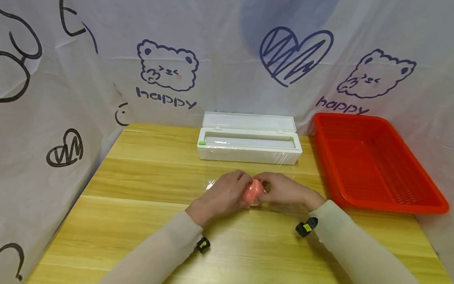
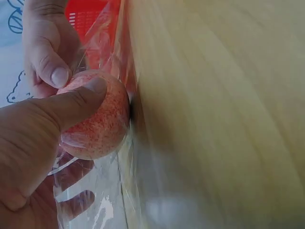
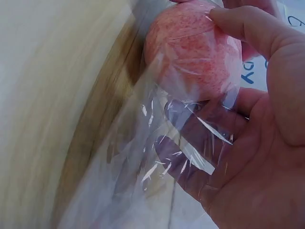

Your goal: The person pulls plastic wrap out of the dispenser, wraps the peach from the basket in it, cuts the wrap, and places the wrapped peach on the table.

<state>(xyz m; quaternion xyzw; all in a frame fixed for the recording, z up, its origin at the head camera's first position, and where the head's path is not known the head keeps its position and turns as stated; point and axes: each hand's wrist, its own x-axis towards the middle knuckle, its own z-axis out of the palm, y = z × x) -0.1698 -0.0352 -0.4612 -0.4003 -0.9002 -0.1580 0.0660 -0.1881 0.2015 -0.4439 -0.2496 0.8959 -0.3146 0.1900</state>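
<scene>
A round, speckled pink-red apple (image 1: 253, 192) sits low over the table between both hands, partly covered by clear cling film (image 3: 133, 157). My left hand (image 1: 227, 192) grips it from the left; in the left wrist view the thumb (image 2: 78, 102) lies across the apple's side. From the right, my right hand (image 1: 283, 190) holds the apple too, thumb (image 3: 238, 21) against its skin. Loose film spreads over the right palm and fingers in the right wrist view. More film (image 2: 102, 191) hangs beside the left fingers.
Behind the hands stands a white cling film dispenser (image 1: 248, 155) with its lid (image 1: 248, 121) raised and a green slider (image 1: 202, 143) at its left end. A red plastic basket (image 1: 328, 169) is at the right. The wooden table (image 1: 142, 221) meets a printed cloth (image 1: 227, 79) at the back.
</scene>
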